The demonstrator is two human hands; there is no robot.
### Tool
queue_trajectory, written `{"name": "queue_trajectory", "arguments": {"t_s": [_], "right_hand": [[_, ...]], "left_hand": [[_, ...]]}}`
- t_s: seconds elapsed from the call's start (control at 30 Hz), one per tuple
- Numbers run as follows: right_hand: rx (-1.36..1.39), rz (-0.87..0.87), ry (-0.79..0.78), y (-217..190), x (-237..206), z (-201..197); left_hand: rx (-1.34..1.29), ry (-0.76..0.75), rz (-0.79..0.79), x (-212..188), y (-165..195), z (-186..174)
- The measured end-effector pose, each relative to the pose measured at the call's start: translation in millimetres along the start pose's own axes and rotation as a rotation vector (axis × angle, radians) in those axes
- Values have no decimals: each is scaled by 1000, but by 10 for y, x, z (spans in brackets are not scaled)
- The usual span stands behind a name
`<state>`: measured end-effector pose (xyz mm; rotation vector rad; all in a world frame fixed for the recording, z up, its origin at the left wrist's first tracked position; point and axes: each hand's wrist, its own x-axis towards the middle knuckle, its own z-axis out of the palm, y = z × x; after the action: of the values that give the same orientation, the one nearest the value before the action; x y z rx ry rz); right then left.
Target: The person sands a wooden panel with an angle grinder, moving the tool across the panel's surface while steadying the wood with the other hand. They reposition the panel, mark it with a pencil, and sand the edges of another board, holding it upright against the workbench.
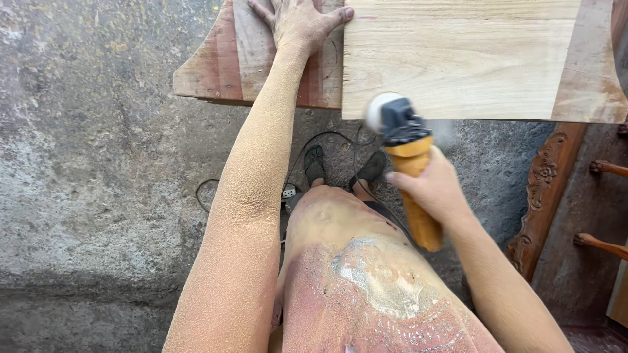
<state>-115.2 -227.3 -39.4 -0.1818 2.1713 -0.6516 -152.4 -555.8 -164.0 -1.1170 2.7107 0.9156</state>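
The right hand [435, 189] is gripping a yellow angle grinder [409, 163] around its body, disc blurring at the near edge of the pale wooden board [458, 59]. The left hand [297, 23] is pressing flat, fingers spread, beside it. The board looks stiff and heavy; the grinder likely needs firm holding.

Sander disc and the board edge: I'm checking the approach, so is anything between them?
Nothing visible. The sander, held in the right hand, has its blurred disc already at the board edge. The left hand lies flat further left, clear of it.
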Motion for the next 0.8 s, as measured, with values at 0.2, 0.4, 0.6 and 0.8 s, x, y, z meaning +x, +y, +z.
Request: {"name": "queue_trajectory", "arguments": {"t_s": [0.2, 0.4, 0.6, 0.8], "right_hand": [[74, -26, 92, 28, -54, -53], [-44, -162, -17, -311, 187, 217], [67, -37, 22, -287, 109, -77], [7, -243, -2, -435, 334, 142]], "left_hand": [[-24, 11, -17, 20, -8, -32], [11, 73, 17, 40, -36, -3], [18, -145, -98, 53, -4, -40], [38, 97, 3, 123, -55, 51]]}}
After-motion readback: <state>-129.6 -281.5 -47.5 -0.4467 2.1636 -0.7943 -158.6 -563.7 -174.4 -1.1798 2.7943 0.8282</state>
